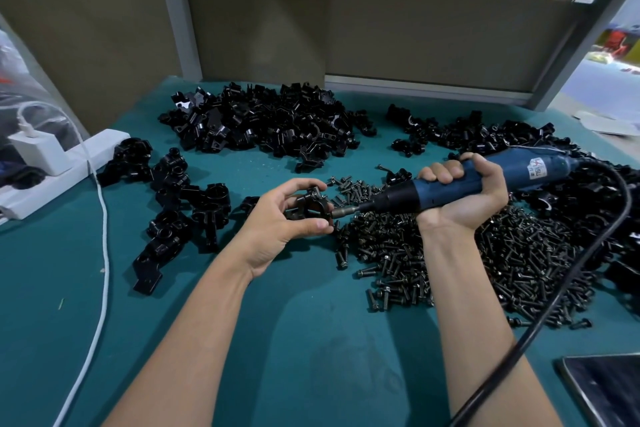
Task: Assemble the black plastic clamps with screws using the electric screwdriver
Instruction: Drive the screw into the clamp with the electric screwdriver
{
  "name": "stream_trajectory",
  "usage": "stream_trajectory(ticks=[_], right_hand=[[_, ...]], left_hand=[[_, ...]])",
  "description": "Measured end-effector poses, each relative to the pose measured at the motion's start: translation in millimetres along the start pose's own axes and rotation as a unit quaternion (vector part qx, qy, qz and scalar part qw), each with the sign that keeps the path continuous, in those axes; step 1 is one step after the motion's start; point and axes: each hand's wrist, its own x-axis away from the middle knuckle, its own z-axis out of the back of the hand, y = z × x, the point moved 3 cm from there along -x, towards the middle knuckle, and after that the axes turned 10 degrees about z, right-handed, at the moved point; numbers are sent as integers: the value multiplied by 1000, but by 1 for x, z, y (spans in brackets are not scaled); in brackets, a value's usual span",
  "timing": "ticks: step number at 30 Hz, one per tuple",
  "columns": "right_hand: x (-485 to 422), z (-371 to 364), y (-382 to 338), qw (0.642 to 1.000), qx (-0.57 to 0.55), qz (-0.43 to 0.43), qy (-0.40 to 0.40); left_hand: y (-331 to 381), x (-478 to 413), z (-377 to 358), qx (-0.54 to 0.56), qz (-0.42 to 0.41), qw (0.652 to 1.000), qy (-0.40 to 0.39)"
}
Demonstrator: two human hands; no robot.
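Lower right of the frame: a dark-screened device [606, 388] lies on the teal surface [277, 340].

Centre of frame: my left hand [277, 218] grips one black plastic clamp [311, 208], thumb below and fingers curled over it, holding it clear of the surface. My right hand [464, 191] is wrapped in a fist round the blue electric screwdriver [450, 187]. Its bit [346, 211] runs level and meets the clamp's right side.

Assessment: a screw is being driven into this clamp. I cannot confirm seating, as the screw head is hidden at the bit. The next move calls for keeping the bit in line and bracing the clamp against twist.

Condition of the clamp: glossy black and ring-shaped, with a second screw standing at its top.

Beyond the hands: a heap of dark screws [485, 253] right of centre, assembled clamps [173, 198] at mid-left, and loose clamp parts [263, 121] piled at upper centre.
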Motion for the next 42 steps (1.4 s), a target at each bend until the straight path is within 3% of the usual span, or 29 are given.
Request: stream_trajectory(ticks=[35,42], right_hand=[[4,1,1,1000,17,-6,-6],[5,-5,-3,998,28,2,-53]], left_hand=[[-1,2,-6,58,10,998,-1],[2,5,-11,68,31,997,-5]])
